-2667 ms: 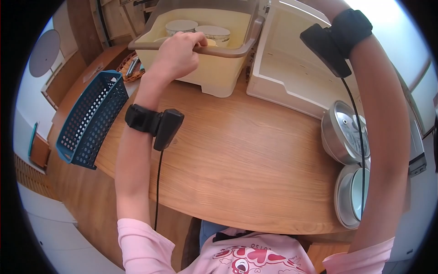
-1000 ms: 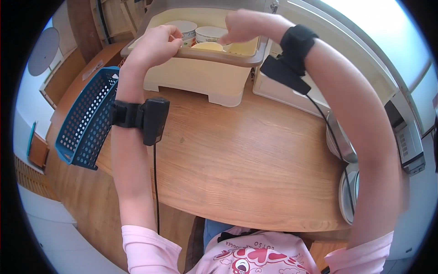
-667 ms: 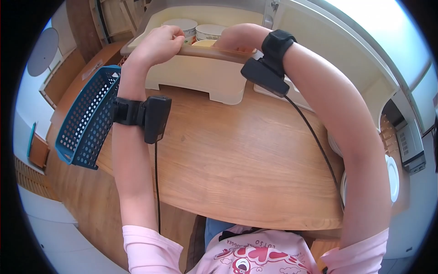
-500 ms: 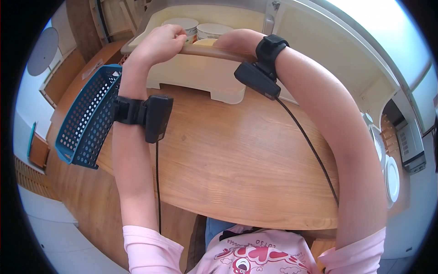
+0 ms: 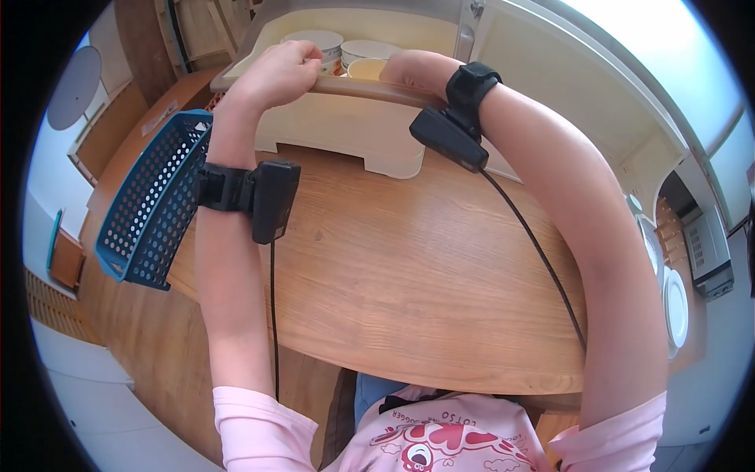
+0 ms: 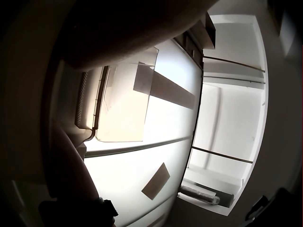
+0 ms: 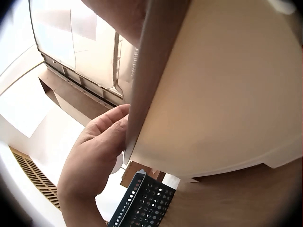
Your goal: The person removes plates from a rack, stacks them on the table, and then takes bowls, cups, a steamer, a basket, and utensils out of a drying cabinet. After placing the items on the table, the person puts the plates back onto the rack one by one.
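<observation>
My left hand [image 5: 281, 75] grips the brown rim [image 5: 370, 91] of a cream plastic storage box [image 5: 334, 130]; in the right wrist view its thumb presses the near side of that rim. Reaching over the same rim, my right hand [image 5: 421, 69] is down in the box at the right side of a pale yellow bowl [image 5: 366, 69] and holds it; the fingertips are hidden by the bowl and rim. Behind the yellow bowl, white patterned bowls stand in stacks, one at the left [image 5: 313, 38] and one in the middle [image 5: 366, 50].
A blue perforated basket [image 5: 157, 200] stands at the table's left edge. A large cream tray-like panel [image 5: 590, 102] is right of the box. White plates [image 5: 675, 311] stand beyond my right forearm, and a cable hangs from each wrist camera.
My right hand has come from the far right, over the rim and into the box. The yellow bowl now shows higher beside it. My left hand shifted left along the rim and keeps its grip.
</observation>
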A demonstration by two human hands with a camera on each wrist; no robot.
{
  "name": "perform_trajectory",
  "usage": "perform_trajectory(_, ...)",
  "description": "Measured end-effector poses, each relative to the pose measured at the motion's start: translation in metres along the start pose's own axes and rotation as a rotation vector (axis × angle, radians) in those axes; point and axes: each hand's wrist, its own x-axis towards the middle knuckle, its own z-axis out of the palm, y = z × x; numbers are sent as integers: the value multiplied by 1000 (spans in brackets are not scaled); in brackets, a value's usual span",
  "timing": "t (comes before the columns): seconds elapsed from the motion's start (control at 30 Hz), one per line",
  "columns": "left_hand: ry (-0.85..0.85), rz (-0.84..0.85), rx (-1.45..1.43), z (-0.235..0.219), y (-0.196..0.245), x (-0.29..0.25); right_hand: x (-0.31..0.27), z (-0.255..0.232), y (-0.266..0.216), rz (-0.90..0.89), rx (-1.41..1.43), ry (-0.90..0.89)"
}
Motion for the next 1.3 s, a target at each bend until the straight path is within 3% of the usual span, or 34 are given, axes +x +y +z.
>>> perform_trajectory(0.03, 42, 21, 11, 1, -2, 0, 19, 9, 4, 0, -1, 1)
perform_trajectory(0.1, 57, -10, -20, 0, -5, 1, 80, 36, 28, -213, -323, 163)
perform_trajectory(0.13, 70, -40, -50, -1, -5, 2, 63, 26, 20, -213, -324, 166)
perform_trajectory(0.2, 88, -73, -93, -8, 2, -1, -2, -16, -11, 288, 449, 160)
perform_trajectory(0.3, 159, -95, -143, -5, -4, 4, -31, -48, -23, 368, 648, 196)
perform_trajectory(0.37, 218, -77, -146, -2, -9, 7, -4, -49, 5, 364, 608, 220)
perform_trajectory(0.43, 234, -79, -179, 0, -10, 8, 13, -52, 30, 396, 373, 412)
perform_trajectory(0.47, 235, -78, -180, -1, -9, 7, 5, -56, 38, 396, 371, 413)
perform_trajectory(0.53, 192, -104, -166, -3, -3, 4, -23, -75, 59, -108, -536, 262)
perform_trajectory(0.57, 192, -101, -164, -5, 1, 2, -37, -78, 66, -105, -535, 265)
perform_trajectory(0.63, 74, -135, -144, -9, 5, -1, -65, -80, 78, -257, 1041, 311)
perform_trajectory(0.67, 75, -134, -143, -8, 5, -2, -78, -84, 88, -390, 1162, 196)
perform_trajectory(0.7, 64, -94, -104, -6, 2, -2, -92, -91, 80, -391, 1162, 197)
perform_trajectory(0.77, 53, -55, -68, -1, -1, -2, -127, -94, 62, -52, 1083, 290)
perform_trajectory(1.0, 72, 22, -60, 16, -13, 10, -213, -30, 71, 139, 745, 186)
perform_trajectory(1.07, 84, 53, -73, 17, -11, 10, -223, 0, 77, 165, 567, 53)
perform_trajectory(1.17, 64, 10, -102, 16, -9, 10, -236, 22, 60, 348, 483, -84)
perform_trajectory(1.3, 33, -19, -104, 15, -7, 11, -238, 45, 63, 370, 502, -75)
